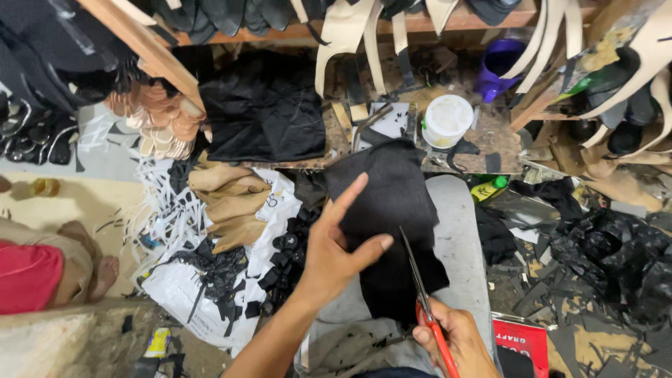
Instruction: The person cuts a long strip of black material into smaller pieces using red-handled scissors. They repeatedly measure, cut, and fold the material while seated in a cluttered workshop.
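My left hand (336, 241) rests on the near left edge of a black fabric sheet (388, 196) that drapes from the workbench down over my lap, fingers spread and forefinger raised. My right hand (455, 336) grips red-handled scissors (423, 297) at the bottom of the view. Their blades point up into the lower right part of the fabric. My grey-trousered leg (455, 231) lies under the sheet.
A worn workbench (497, 140) holds a white tub (448, 119), a purple mug (497, 66) and folded black cloth (262, 108). Tan cut pieces (227, 203) and black scraps (217, 273) lie on white bags at left. Another person's leg (77, 255) is far left. Black offcuts (609, 259) pile at right.
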A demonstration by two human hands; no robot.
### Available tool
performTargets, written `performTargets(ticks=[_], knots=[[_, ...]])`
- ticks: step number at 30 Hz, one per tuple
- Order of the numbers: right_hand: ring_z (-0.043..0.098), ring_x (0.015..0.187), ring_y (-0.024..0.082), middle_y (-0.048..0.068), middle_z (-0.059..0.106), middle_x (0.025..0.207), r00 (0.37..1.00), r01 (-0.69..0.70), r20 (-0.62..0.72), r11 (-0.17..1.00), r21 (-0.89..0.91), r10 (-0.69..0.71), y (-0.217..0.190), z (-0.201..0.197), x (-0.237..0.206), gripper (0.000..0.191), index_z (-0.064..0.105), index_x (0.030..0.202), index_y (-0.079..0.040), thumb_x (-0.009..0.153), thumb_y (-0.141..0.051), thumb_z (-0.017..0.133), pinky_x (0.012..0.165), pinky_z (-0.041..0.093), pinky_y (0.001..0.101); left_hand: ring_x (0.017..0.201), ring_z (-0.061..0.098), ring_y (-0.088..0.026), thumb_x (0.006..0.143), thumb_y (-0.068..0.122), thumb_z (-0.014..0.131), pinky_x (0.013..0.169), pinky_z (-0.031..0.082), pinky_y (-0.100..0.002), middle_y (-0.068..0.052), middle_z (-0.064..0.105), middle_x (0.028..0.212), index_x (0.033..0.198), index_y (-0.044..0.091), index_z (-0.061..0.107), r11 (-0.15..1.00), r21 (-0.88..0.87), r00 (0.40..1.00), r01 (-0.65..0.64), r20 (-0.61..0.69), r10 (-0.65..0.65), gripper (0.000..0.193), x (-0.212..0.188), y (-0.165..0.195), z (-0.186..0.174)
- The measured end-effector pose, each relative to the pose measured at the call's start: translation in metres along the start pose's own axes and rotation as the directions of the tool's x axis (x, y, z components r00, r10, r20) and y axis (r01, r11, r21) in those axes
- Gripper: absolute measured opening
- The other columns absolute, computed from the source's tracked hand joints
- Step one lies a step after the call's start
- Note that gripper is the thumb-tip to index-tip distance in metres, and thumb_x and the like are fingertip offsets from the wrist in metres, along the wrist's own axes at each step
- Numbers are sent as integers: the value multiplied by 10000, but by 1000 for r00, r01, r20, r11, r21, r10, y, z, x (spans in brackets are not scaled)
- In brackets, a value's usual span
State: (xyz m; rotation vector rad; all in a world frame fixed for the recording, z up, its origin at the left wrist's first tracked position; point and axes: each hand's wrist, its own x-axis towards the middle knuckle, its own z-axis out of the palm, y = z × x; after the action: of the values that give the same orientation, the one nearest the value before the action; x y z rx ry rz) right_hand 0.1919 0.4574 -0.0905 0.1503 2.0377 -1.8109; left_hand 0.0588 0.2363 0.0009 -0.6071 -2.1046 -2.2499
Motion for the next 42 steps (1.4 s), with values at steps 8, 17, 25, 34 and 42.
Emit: performTargets(ticks=[8, 17, 25, 34, 42], knots=[[529, 708, 138, 15, 563, 744, 965, 218, -112, 963, -157, -236, -15, 7, 2, 655, 591, 959, -68, 855, -714, 556, 640, 433, 306, 1241, 578, -162, 792, -76, 825, 1068, 496, -297, -103, 523, 1332, 1625, 47, 325, 990, -51, 991, 130, 44, -128, 980, -19, 8, 16], [459, 382, 75, -22, 491, 504, 996, -18, -84, 992, 124, 29, -2, 11, 0, 593, 752, 1075, -43, 784, -557, 711, 352, 369, 266, 1368, 505, -214, 810, -140, 767, 1146, 414, -314, -132, 515, 1446, 1482, -36, 490, 999, -32, 998, 8, -65, -10, 734, -10, -4, 11], [513, 715, 26, -86, 573, 808, 854, 483, -83, 842, -242, -514, -30, -2, 6, 528, 600, 1134, -54, 1090, -580, 587, 647, 443, 206, 1302, 558, -177, 825, -119, 763, 1059, 513, -280, -106, 482, 1406, 1548, -9, 441, 983, -119, 990, 139, 21, -138, 799, -21, -7, 26], [450, 384, 69, -38, 514, 473, 996, -38, -80, 989, 143, 50, -13, 4, 13, 537, 769, 1114, -16, 841, -469, 674, 369, 379, 250, 1342, 519, -177, 841, -142, 767, 1092, 464, -279, -121, 473, 1470, 1557, -24, 435, 998, -13, 998, 61, -32, -61, 797, -14, -10, 17], [464, 546, 51, -46, 503, 623, 940, 282, -150, 947, -155, -305, -47, -1, 32, 488, 670, 1188, -7, 964, -439, 642, 481, 406, 227, 1181, 623, -140, 848, -102, 741, 995, 529, -242, -93, 498, 1300, 1538, -20, 441, 979, -132, 987, 157, 1, -159, 757, -17, -12, 26]])
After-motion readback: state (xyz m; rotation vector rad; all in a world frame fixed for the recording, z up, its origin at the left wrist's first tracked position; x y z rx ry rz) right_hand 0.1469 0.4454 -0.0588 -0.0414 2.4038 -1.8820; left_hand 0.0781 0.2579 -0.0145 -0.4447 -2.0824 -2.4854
